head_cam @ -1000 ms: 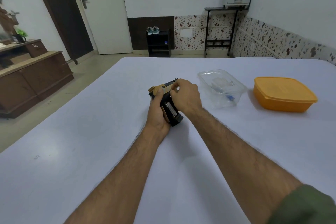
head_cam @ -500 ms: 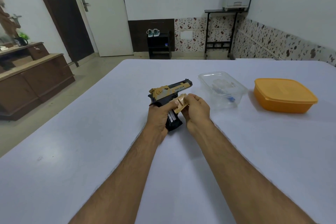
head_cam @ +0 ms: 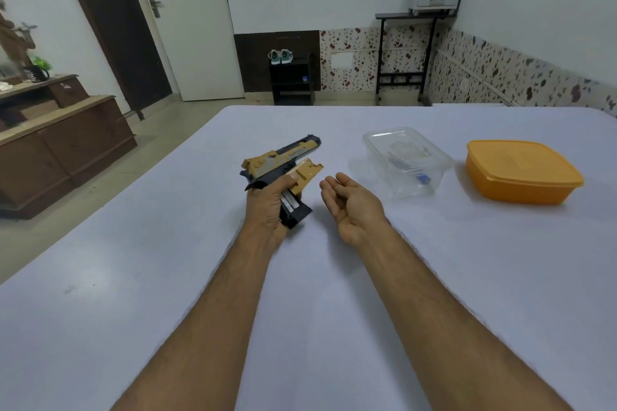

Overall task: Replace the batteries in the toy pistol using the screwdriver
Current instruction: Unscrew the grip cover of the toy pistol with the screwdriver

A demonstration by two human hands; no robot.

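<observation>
The toy pistol (head_cam: 282, 160) sits in the left hand (head_cam: 267, 207), held just above the counter (head_cam: 167, 277), fingers wrapped round its handle. The tan battery cover (head_cam: 305, 175) is off its seat and pinched under the thumb; pale cells (head_cam: 289, 202) show inside. The right hand (head_cam: 350, 202) lies beside it, palm up, fingers loose, empty. I judge opening done; swapping and closing remain. No screwdriver is identifiable.

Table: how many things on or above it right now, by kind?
Toy pistol, held by the left hand: 1
Loose tan cover: 1
Clear tub: 1
Orange lidded box: 1
Total: 4. No screwdriver in plain view.
</observation>
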